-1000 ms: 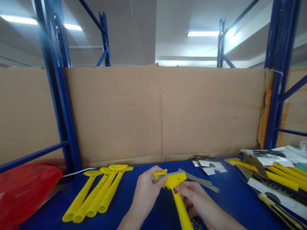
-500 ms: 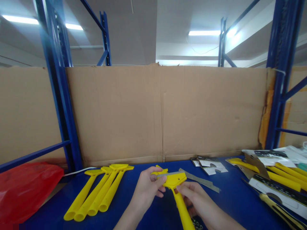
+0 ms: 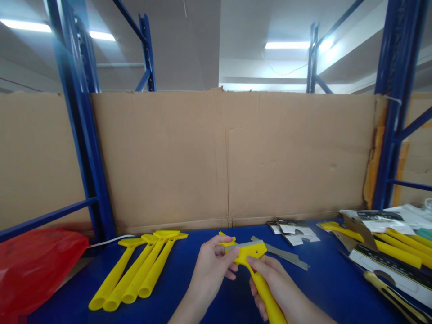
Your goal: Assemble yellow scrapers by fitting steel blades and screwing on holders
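Note:
A yellow scraper is held between my hands, with a thin grey blade along the top edge of its wide head. My left hand pinches the left end of the head and blade between thumb and fingers. Around the neck and upper handle my right hand is closed, its thumb pressed at the base of the head. Behind the scraper, loose metal blades lie on the blue surface. Another yellow piece shows just past my left fingertips, partly hidden.
Several yellow scraper handles lie side by side at left, near a red plastic bag. White-and-black cards lie at the back. At right are more yellow handles, packaging and a cutter knife. A cardboard wall stands behind.
The scraper has shifted slightly to the right. My right hand has changed its hold, its thumb now up at the head's base and its fingers wrapped around the handle.

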A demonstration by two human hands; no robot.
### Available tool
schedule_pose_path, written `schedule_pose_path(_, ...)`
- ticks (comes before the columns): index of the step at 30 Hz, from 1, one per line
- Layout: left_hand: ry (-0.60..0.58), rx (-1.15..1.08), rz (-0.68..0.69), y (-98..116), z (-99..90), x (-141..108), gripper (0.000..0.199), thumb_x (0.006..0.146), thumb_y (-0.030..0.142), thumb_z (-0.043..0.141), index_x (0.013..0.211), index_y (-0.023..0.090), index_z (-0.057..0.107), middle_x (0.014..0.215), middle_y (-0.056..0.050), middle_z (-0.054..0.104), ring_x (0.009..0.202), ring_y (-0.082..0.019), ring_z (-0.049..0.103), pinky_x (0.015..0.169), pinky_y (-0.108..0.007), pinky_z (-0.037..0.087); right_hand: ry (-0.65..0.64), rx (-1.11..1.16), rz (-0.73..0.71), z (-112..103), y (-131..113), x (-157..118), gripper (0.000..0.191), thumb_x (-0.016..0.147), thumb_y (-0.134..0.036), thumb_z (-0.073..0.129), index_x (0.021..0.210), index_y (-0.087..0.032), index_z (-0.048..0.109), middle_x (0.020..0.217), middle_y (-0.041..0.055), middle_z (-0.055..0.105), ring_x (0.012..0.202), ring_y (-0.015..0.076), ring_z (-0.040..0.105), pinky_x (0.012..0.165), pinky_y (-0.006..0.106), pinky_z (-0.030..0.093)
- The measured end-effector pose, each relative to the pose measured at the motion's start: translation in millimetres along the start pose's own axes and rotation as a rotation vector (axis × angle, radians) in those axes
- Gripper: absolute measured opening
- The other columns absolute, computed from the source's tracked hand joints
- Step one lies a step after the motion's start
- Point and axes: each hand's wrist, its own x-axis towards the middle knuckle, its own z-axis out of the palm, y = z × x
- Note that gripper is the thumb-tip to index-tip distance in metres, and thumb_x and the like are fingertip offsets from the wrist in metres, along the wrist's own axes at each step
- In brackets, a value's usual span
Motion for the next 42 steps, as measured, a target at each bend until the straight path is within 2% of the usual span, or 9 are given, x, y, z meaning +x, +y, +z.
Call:
schedule_pose_path(3,-0.008,0.053,0.005,-4,-2.6,2,0.059,0.066,0.060,0.062,0.100,0.012,0.055,0.067,-0.002,0.063,0.047,-0.012,0.059,0.037,-0.020,0.043,0.007,0.024,-0.020,-2,-1,0,0.021,0.088,-0.040,0.047,0.079,-0.022,0.044,0.044,-0.0070,0.052,0.025,0.0057,0.040,0.029,0.015,0.031)
schedule_pose_path(6,0.013,0.105,-0.003,-8,-7.4,7,0.059,0.071,0.066,0.049,0.096,0.013,0.056,0.063,-0.001,0.059,0.047,-0.012,0.057,0.035,-0.019,0.038,0.023,0.036,-0.039,-2,-6,-2,0.019,0.090,-0.037,0.045,0.078,-0.022,0.043,0.045,-0.0071,0.052,0.026,0.0054,0.039,0.030,0.015,0.030)
schedule_pose_path(9,-0.010,0.247,-0.021,-12,-13.0,11,0.048,0.075,0.058,0.049,0.090,0.014,0.056,0.057,0.002,0.055,0.041,-0.011,0.049,0.033,-0.019,0.030,0.044,0.059,-0.067,-3,-12,-5,0.019,0.090,-0.034,0.045,0.076,-0.022,0.041,0.046,-0.0070,0.052,0.027,0.0050,0.039,0.030,0.015,0.030)
schedule_pose_path(12,-0.151,0.430,0.025,-17,-15.9,8,0.032,0.077,0.044,0.052,0.084,0.013,0.060,0.054,0.003,0.052,0.040,-0.009,0.043,0.039,-0.020,0.030,0.059,0.089,-0.092,-6,-16,-5,0.020,0.088,-0.032,0.049,0.073,-0.022,0.040,0.046,-0.0070,0.051,0.028,0.0048,0.039,0.031,0.016,0.031)
schedule_pose_path(17,-0.370,0.633,0.186,-30,-8.1,-8,0.019,0.073,0.030,0.058,0.083,0.018,0.069,0.063,0.001,0.059,0.056,-0.011,0.050,0.051,-0.021,0.034,0.062,0.098,-0.102,-11,-16,-1,0.021,0.088,-0.033,0.050,0.072,-0.022,0.040,0.047,-0.0059,0.054,0.029,0.0054,0.041,0.032,0.016,0.031)
schedule_pose_path(25,-0.492,0.651,0.211,-39,14.7,-16,0.014,0.071,0.026,0.063,0.078,0.023,0.074,0.067,0.000,0.068,0.063,-0.016,0.057,0.060,-0.023,0.039,0.047,0.120,-0.093,-8,-14,-3,0.023,0.088,-0.034,0.048,0.071,-0.023,0.039,0.042,-0.0075,0.051,0.026,0.0056,0.039,0.031,0.016,0.029)
schedule_pose_path(33,-0.486,0.624,0.175,-40,10.3,-17,0.017,0.074,0.028,0.058,0.077,0.022,0.073,0.067,-0.002,0.067,0.060,-0.015,0.056,0.054,-0.023,0.037,-0.017,0.079,-0.122,-10,-10,3,0.022,0.088,-0.035,0.048,0.072,-0.023,0.039,0.039,-0.0082,0.050,0.023,0.0063,0.039,0.029,0.015,0.029)
schedule_pose_path(39,-0.479,0.602,0.155,-54,12.1,-13,0.015,0.065,0.021,0.063,0.078,0.023,0.072,0.071,-0.002,0.066,0.063,-0.017,0.055,0.055,-0.023,0.038,-0.075,0.050,-0.133,-12,-13,6,0.028,0.084,-0.040,0.054,0.068,-0.023,0.038,0.039,-0.0068,0.052,0.024,0.0074,0.042,0.028,0.016,0.032)
schedule_pose_path(42,-0.500,0.545,0.098,-58,13.7,-10,0.016,0.064,0.019,0.063,0.078,0.022,0.071,0.071,-0.002,0.065,0.066,-0.017,0.055,0.057,-0.024,0.039,-0.057,0.041,-0.131,-11,-12,5,0.027,0.085,-0.038,0.051,0.067,-0.023,0.038,0.039,-0.0071,0.051,0.024,0.0070,0.041,0.027,0.016,0.031)
